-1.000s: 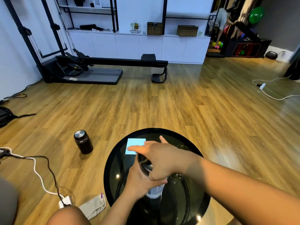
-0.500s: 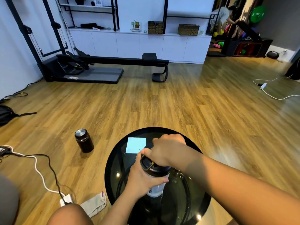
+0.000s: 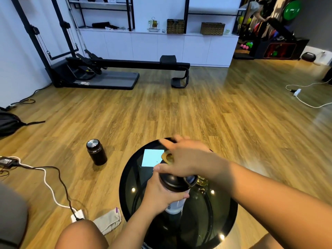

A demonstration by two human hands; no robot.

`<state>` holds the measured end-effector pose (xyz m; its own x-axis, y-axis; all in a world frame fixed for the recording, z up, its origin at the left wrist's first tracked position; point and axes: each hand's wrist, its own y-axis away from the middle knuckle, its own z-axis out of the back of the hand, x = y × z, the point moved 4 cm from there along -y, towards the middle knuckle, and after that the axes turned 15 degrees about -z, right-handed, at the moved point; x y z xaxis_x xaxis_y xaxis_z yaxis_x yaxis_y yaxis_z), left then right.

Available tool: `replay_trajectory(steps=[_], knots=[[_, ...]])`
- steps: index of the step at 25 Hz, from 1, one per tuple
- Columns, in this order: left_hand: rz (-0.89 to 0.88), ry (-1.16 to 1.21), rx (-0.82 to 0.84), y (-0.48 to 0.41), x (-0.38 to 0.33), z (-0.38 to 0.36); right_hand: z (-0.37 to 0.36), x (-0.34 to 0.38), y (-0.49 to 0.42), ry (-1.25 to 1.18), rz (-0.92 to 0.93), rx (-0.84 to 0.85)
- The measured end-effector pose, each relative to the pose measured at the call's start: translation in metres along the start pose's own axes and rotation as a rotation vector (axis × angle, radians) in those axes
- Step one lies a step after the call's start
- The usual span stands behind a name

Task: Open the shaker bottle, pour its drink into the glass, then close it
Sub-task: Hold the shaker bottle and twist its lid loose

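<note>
Shaker bottle (image 3: 175, 198) stands upright on the counter (image 3: 226, 220) under me; my left hand (image 3: 161, 193) wraps its body, my right hand (image 3: 186, 159) pinches the flip cap (image 3: 167, 157), the glass (image 3: 202, 182) just right.

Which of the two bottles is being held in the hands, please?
The shaker bottle over the glass table; the left hand grips it. The dark flask stands alone on the floor.

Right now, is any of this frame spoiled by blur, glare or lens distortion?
Head view: the right hand is motion-smeared over the shaker bottle, hiding its grip; the left hand is sharper. Bright ceiling-light spots glint on the black glass table. Wide-angle bending curves the room's edges.
</note>
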<state>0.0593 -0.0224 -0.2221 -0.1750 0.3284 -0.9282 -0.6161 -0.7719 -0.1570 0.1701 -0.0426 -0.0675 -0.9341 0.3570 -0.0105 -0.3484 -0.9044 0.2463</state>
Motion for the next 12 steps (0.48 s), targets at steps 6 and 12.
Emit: replay_trajectory(steps=[6, 12], knots=[[0.003, -0.024, 0.003, -0.001, 0.001, -0.001, -0.002, -0.002, 0.010, 0.064, -0.082, 0.176], [-0.068, -0.105, 0.066, -0.002, 0.004, -0.004, -0.022, 0.025, 0.025, 0.248, 0.272, 0.302]])
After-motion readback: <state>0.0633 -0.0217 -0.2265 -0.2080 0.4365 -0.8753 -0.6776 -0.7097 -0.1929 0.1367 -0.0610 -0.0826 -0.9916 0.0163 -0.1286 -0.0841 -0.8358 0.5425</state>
